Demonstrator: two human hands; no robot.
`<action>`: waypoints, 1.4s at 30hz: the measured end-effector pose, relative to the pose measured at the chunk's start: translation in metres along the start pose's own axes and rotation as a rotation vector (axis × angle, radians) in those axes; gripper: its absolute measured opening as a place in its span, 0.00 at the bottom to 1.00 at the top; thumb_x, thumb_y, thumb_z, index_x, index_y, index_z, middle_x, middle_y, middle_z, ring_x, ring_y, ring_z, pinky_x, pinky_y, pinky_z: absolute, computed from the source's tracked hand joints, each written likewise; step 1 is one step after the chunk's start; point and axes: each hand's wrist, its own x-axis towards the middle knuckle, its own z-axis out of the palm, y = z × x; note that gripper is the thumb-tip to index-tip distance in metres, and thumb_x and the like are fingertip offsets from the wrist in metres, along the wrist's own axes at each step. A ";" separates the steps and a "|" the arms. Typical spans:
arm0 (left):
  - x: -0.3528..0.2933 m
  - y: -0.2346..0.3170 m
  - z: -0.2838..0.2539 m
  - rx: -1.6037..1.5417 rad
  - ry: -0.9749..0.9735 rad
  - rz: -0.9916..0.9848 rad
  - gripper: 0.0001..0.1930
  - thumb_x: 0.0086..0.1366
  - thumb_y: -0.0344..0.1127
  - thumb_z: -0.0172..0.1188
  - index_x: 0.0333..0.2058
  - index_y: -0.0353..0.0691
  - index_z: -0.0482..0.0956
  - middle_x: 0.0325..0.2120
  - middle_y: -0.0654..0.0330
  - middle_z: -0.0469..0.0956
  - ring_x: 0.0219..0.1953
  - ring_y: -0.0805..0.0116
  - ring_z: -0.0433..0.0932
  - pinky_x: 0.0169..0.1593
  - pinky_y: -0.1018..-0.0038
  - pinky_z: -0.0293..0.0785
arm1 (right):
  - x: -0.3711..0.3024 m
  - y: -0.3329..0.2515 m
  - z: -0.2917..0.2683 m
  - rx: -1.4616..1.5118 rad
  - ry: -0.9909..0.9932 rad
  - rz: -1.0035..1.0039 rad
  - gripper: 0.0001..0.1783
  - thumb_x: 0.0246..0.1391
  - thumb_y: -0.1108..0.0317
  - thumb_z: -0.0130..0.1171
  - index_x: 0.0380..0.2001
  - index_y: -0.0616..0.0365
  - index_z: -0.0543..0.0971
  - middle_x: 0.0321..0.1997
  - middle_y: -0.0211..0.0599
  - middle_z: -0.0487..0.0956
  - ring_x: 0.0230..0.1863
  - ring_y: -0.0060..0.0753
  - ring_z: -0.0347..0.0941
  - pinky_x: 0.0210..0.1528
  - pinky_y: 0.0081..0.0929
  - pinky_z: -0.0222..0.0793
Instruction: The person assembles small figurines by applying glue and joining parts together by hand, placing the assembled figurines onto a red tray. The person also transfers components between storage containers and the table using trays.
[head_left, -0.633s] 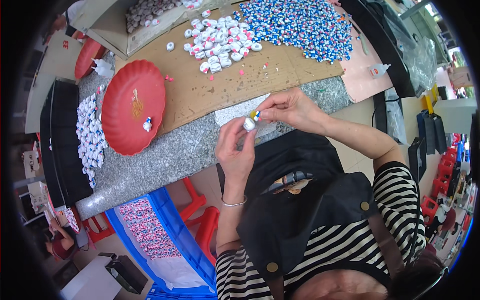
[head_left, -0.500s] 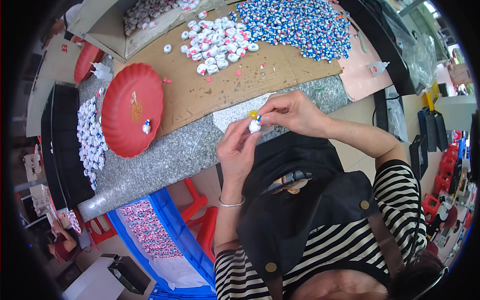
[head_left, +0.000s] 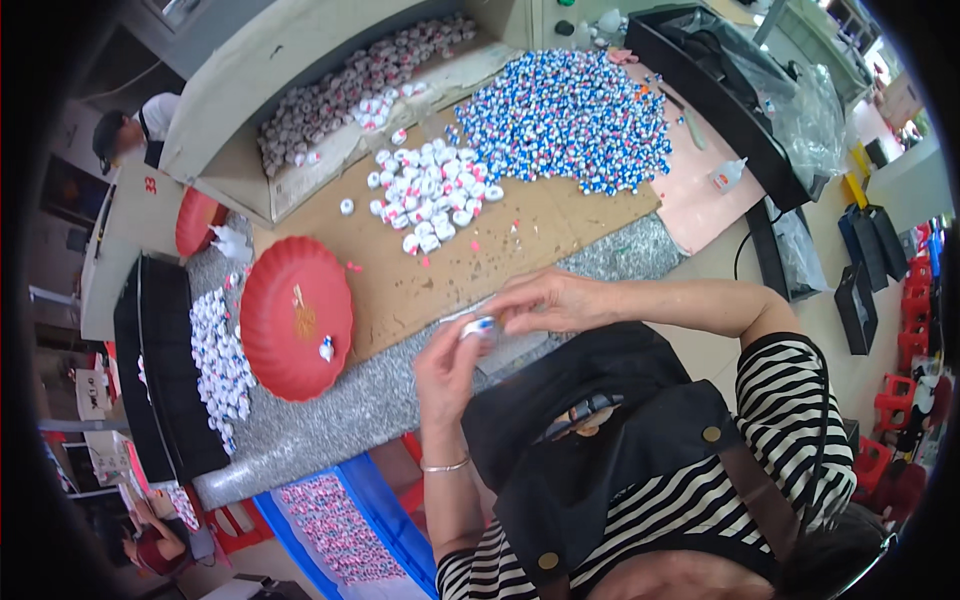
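Note:
Between the fingertips of my left hand [head_left: 445,368] is a small white figurine with a blue part [head_left: 478,327], blurred by motion. My right hand [head_left: 552,300] is beside it, fingers bent and tips close together against the figurine's blue end. Whether the right fingertips pinch a separate small piece cannot be made out. Both hands are over the near edge of the grey stone table [head_left: 370,375]. To their left a red scalloped dish [head_left: 262,290] holds one finished-looking white-and-blue figurine [head_left: 326,349] and some yellowish bits.
White ring-shaped pieces [head_left: 430,190] and a large heap of blue-and-white pieces [head_left: 565,120] cover the cardboard [head_left: 400,290]. More figurines [head_left: 218,350] lie left of the dish. A glue bottle [head_left: 728,175] stands far right. A blue crate [head_left: 385,500] is below the table edge.
The view has tilted upward, so the table's things appear lower. My hands have moved left relative to the table, with the figurine turned more sideways and blurred.

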 end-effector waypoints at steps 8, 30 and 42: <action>0.025 0.039 -0.104 1.301 0.763 0.509 0.17 0.54 0.26 0.61 0.44 0.34 0.75 0.45 0.48 0.71 0.49 0.50 0.68 0.53 0.59 0.63 | 0.030 0.056 -0.118 -1.082 0.331 -0.080 0.05 0.42 0.75 0.53 0.26 0.60 0.76 0.29 0.45 0.74 0.32 0.47 0.75 0.30 0.39 0.71; 0.148 0.020 0.063 -0.062 -0.266 0.191 0.13 0.64 0.25 0.50 0.47 0.35 0.68 0.43 0.57 0.73 0.45 0.68 0.74 0.47 0.73 0.74 | 0.032 0.071 -0.116 -1.081 0.242 -0.125 0.08 0.43 0.77 0.53 0.31 0.61 0.74 0.32 0.42 0.71 0.38 0.44 0.71 0.39 0.37 0.69; 0.008 -0.028 0.015 -1.013 -0.016 -0.028 0.16 0.62 0.23 0.54 0.50 0.35 0.72 0.45 0.50 0.75 0.43 0.68 0.76 0.50 0.75 0.74 | -0.009 0.046 -0.097 -1.101 0.126 -0.013 0.05 0.44 0.72 0.60 0.28 0.60 0.78 0.29 0.42 0.74 0.29 0.48 0.75 0.29 0.40 0.70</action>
